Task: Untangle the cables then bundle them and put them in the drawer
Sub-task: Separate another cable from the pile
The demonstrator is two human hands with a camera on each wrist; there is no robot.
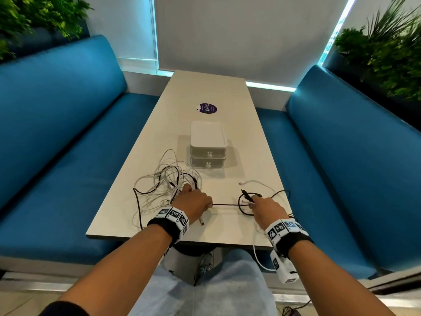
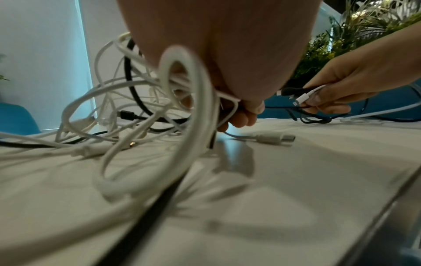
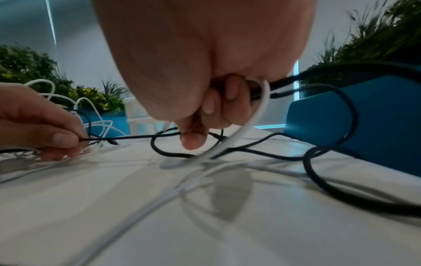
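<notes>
— Two hands on cables? State, position.
— Left hand (image 1: 192, 202) pinching black cable (image 1: 225, 204) beside white-and-black tangle (image 1: 165, 181); right hand (image 1: 265, 207) gripping black and white plug ends (image 2: 296, 94). All on surface (image 1: 205, 92), in front of closed drawer unit (image 1: 208, 144).
— Risk?
— Likely tightening of loop (image 1: 245, 205) into knot under sideways pull; white cable (image 1: 258, 256) over near edge, liable to slide off.
— Axis?
— Taut black span left to right between hands; plugs pointing toward far left.

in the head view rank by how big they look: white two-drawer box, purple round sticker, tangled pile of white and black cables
1. Tangled pile of white and black cables
2. White two-drawer box
3. Purple round sticker, though it lies farthest from the camera.
</notes>
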